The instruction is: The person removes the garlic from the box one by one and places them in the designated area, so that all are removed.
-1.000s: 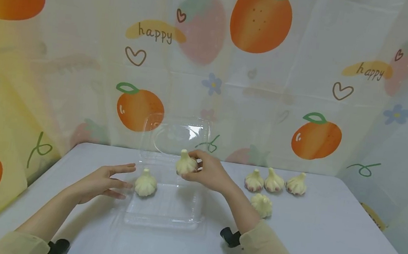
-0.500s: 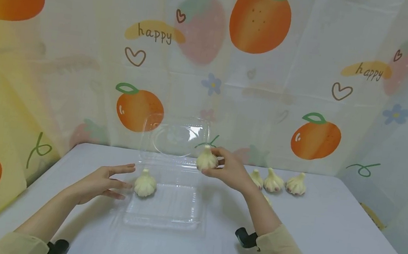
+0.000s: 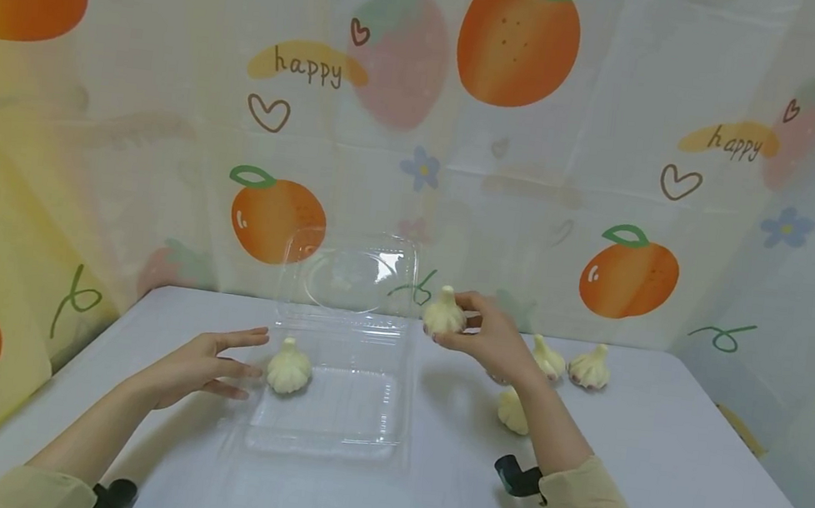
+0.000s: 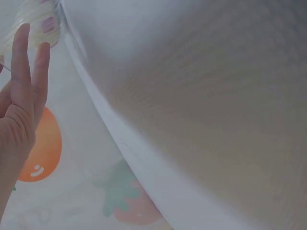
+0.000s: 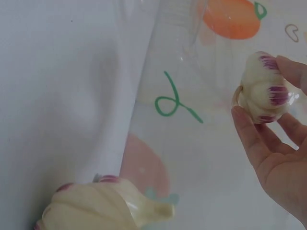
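Note:
My right hand (image 3: 499,344) pinches a garlic bulb (image 3: 444,313) between thumb and fingers, raised over the table just right of the clear plastic clamshell box (image 3: 325,447). Purple streaks mark that bulb's base in the right wrist view. The box's lid (image 3: 349,277) stands up at the back. A second garlic bulb (image 3: 290,368) sits upright in the left part of the box. Beside it, my left hand (image 3: 202,366) is spread with straight fingers at the box's left edge, holding nothing. In the left wrist view these fingers (image 4: 20,67) reach toward a pale bulb.
Several more garlic bulbs stand at the right: one (image 3: 591,365) at the back, another (image 3: 548,358) beside it, a nearer one (image 3: 514,411) partly behind my right forearm, and one mostly hidden by it. A patterned fruit curtain (image 3: 488,213) hangs behind the white table (image 3: 653,483).
My right hand has carried its garlic bulb rightward and slightly up, from over the box to beyond its right side. The left hand and the bulb in the box have stayed put.

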Tool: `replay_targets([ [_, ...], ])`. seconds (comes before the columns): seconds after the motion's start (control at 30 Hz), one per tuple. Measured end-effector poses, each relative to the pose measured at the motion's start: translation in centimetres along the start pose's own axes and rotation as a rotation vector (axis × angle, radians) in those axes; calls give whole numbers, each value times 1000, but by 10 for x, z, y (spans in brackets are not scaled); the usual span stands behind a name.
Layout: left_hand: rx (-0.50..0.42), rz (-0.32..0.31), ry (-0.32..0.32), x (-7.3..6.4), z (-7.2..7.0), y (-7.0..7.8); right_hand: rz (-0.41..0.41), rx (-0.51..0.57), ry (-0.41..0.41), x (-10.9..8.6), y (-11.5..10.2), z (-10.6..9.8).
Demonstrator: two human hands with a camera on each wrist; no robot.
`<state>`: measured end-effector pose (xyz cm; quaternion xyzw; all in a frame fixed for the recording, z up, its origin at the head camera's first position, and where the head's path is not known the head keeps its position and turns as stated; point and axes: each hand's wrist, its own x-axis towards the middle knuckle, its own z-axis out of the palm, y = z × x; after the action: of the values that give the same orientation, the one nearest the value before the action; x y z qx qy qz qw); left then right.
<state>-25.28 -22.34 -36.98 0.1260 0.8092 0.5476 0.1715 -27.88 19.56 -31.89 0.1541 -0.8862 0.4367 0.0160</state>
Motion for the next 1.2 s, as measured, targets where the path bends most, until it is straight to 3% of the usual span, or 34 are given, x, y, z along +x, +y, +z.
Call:
replay_targets([
  [0.77, -22, 4, -4, 1, 0, -1, 9, -108, 78, -21, 24, -38],
  [1.2, 10, -8, 2, 2, 0, -1, 29, -113, 100, -34, 37, -54],
])
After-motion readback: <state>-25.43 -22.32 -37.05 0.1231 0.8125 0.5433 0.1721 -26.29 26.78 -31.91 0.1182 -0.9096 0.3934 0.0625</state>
